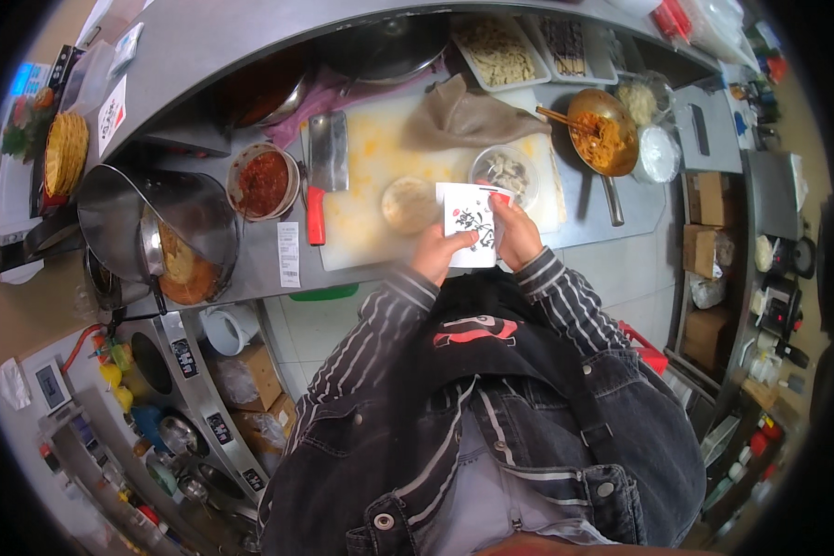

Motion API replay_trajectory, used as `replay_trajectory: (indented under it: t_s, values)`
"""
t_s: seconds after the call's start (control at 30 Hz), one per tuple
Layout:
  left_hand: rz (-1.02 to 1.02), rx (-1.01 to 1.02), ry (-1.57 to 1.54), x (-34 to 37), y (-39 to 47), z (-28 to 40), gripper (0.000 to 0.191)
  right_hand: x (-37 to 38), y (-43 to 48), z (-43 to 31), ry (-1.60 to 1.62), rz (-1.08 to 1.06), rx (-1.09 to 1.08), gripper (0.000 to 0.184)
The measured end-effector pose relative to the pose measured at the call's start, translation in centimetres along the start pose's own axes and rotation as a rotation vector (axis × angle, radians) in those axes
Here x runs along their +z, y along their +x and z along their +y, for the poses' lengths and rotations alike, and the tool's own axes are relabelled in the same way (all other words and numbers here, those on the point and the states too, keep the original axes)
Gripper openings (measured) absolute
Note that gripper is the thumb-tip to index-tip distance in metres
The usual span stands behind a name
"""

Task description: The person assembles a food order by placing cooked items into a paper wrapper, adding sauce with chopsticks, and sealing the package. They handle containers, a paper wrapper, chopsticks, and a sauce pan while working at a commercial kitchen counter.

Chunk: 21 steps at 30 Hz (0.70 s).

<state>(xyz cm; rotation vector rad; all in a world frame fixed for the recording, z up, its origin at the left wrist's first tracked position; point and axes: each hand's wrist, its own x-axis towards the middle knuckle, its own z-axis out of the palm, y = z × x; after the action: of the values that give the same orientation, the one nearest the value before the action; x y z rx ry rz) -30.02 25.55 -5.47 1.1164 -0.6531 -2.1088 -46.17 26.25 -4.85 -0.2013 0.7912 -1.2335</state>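
Note:
A white paper bag or sleeve with black and red print [469,233] is held between my two hands in front of my apron. My left hand [439,251] grips its left side, the thumb on its face; my right hand [517,231] grips the upper right edge. Just beyond lie a round flatbread [410,203] and a clear round bowl of greyish pieces [502,167], both on the white cutting board [372,243]. A cleaver with a red handle [328,156] rests on the board's left part. Whether the bag is open at its top I cannot tell.
A tub of red sauce [263,182], a printed receipt [289,256] and a large metal pot [208,201] stand left. A brown cloth [459,125] lies on the board's far side. A pan of orange food with chopsticks [615,156] and a stack of clear lids [657,154] are right.

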Motion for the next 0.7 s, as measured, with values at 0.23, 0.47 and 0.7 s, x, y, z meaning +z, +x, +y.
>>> replay_trajectory:
  t_s: [0.23, 0.47, 0.7]
  values:
    - [0.061, 0.032, 0.117, -1.5, 0.0, 0.6, 0.028, -0.4, 0.4, 2.0, -0.085, 0.049, 0.116, 0.029]
    - [-0.035, -0.156, -0.231, -1.4, -0.2, 1.1, 0.042, -0.1, 0.2, 2.1, 0.039, -0.043, 0.238, 0.043]
    - [-0.159, -0.152, -0.354, -2.6, 0.1, -0.8, 0.04, -1.5, 2.4, 3.0, 0.475, -0.43, 0.411, 0.031]
